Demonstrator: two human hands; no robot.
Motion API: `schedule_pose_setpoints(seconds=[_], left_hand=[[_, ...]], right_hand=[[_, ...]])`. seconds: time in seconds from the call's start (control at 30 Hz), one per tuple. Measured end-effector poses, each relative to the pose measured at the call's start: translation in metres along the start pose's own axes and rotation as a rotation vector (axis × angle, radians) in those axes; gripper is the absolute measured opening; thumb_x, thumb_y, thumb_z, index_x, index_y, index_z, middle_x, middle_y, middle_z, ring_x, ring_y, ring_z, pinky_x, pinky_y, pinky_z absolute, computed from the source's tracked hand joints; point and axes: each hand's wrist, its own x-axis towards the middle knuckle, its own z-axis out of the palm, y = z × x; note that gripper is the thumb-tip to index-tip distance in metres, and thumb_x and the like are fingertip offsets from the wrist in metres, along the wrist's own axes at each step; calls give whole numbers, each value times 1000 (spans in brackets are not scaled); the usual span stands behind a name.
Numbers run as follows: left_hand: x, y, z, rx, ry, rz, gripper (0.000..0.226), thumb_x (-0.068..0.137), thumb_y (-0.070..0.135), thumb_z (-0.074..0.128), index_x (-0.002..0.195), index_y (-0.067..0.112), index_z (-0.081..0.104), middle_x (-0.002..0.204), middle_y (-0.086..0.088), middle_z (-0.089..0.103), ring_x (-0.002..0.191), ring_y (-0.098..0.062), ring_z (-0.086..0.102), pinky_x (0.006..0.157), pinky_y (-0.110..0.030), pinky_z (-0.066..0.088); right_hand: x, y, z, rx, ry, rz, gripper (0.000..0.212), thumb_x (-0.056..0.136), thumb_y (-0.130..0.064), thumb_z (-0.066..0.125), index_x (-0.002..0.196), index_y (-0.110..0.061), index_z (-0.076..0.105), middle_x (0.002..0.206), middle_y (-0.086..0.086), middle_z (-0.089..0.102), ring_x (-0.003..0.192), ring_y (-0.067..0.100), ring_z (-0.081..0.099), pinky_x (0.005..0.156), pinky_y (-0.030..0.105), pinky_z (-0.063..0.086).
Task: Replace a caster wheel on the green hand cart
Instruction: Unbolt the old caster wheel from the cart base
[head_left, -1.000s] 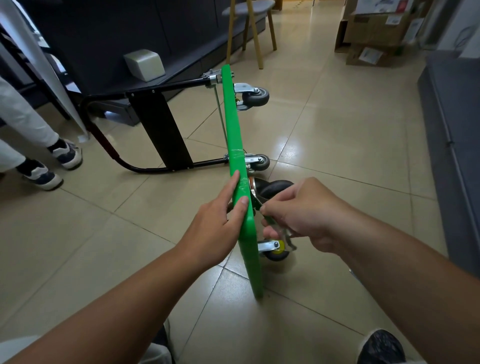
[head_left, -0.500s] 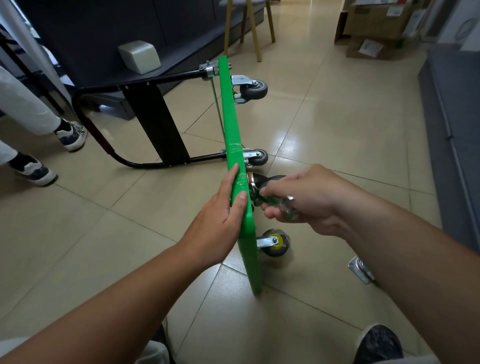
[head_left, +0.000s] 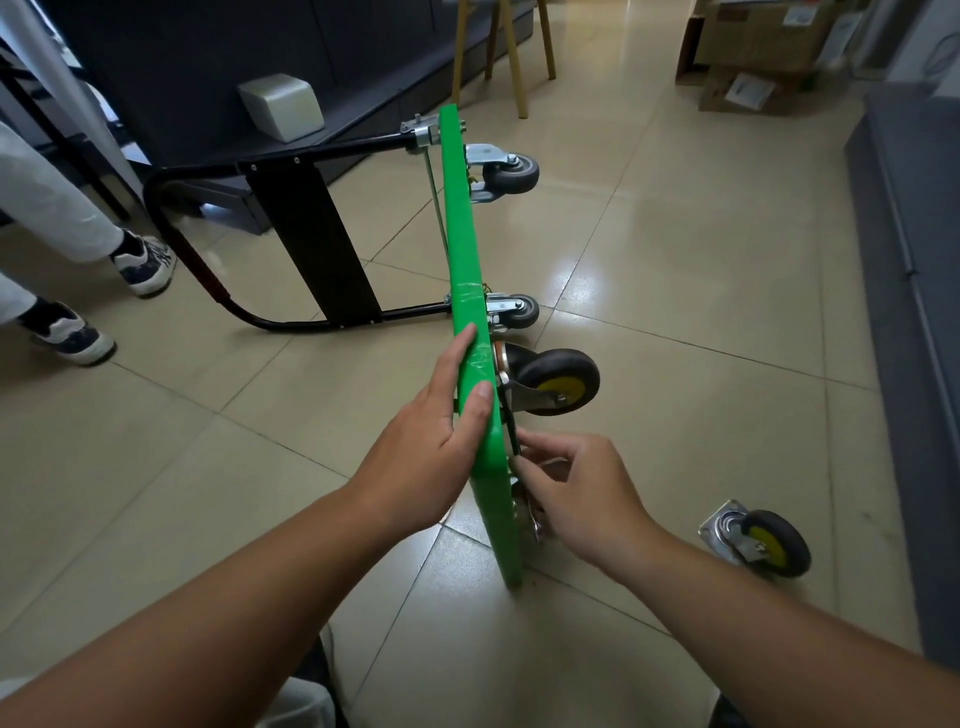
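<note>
Head view, the only one I've got. The green cart deck (head_left: 462, 249) stands on its edge on the tile floor (head_left: 675, 260). Its long axis runs from btm ctr of frame up to top ctr, w/ the black handle (head_left: 208, 260) out to the left and the wheels all on the right side.

The left hand (head_left: 436, 441) sits mid-frame against the deck's left face. Its fingers are straight along it and the thumb lies on the top edge, so it's steadying, not wrapped round.

The right hand (head_left: 576, 488) is just right of the deck, lower ctr, pinching a thin dark tool (head_left: 514, 436); what kind, can't tell. The tool lies nearly parallel to the deck, tight beside its right face, far end aimed up-frame at the plate of the yellow-hub caster (head_left: 558, 382), just above that hand.

So I judge the fastener lies up-frame of the right hand, which is the nearer one; the deck is btwn it and the left. Tool tip seated or not: hidden.

A loose caster (head_left: 758, 540) lies lower right, well apart from the cart.
</note>
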Motion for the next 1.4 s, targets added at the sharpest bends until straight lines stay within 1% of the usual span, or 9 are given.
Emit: schedule_pose_setpoints(seconds=[0.2,0.33,0.57,0.7,0.8,1.0,1.13,1.27,1.4], left_hand=[[1,-1,-5,-6,-49,-2,63,96,68,24,156,61,2,141,2,60,105,-13,68,92,-45,58],[3,0,-8,3,-51,3,63,98,70,25,156,60,3,144,-3,61,110,-18,69,96,-47,58],[3,2,-10,23,-55,-11,66,99,65,26,159,56,3,140,-5,64,107,-18,69,92,-40,58],[3,3,-10,7,-50,-15,70,94,67,25,161,54,6,138,-5,65,103,-18,69,81,-29,52],[3,1,-10,11,-42,-13,69,96,66,26,161,53,6,134,-4,67,98,-15,69,77,-27,49],[5,-4,-11,-4,-43,2,60,106,57,32,160,55,6,123,-2,71,88,-10,70,77,-30,51],[6,-6,-11,-6,-38,2,58,106,56,34,159,58,8,118,1,71,87,-6,66,74,-27,46],[6,-9,-11,-25,-43,16,58,105,62,33,157,61,8,129,0,69,94,-11,71,86,-34,55],[6,-8,-12,-47,-67,9,64,95,70,31,154,66,6,146,0,61,109,-14,71,101,-44,56]], right_hand=[[-7,-1,-13,-177,-3,-79,33,93,-18,68,124,-28,72,81,-9,73,67,7,67,61,15,53],[-28,-12,-29,-189,22,33,21,89,-8,60,88,-16,79,61,6,69,47,10,61,39,11,35],[-16,-56,-40,-145,129,116,20,89,-18,61,74,-14,74,76,9,73,58,17,57,55,21,41],[-4,-75,-35,-12,76,213,30,94,-14,51,102,12,64,83,22,74,34,8,46,44,20,26],[2,-83,-35,80,28,284,29,94,-12,47,111,6,62,76,19,74,53,20,43,51,27,26],[4,-100,-40,113,-143,275,20,95,-8,49,81,-10,64,77,15,65,52,16,43,50,24,33],[5,-101,-41,83,-338,235,16,91,-1,52,80,-7,63,80,13,59,56,14,52,54,22,38],[3,-85,-37,54,-374,161,13,90,2,59,91,5,71,75,18,61,58,18,57,57,23,42],[-8,-42,-22,-1,-239,70,41,91,3,65,123,-21,70,87,13,73,72,25,71,67,33,60]])
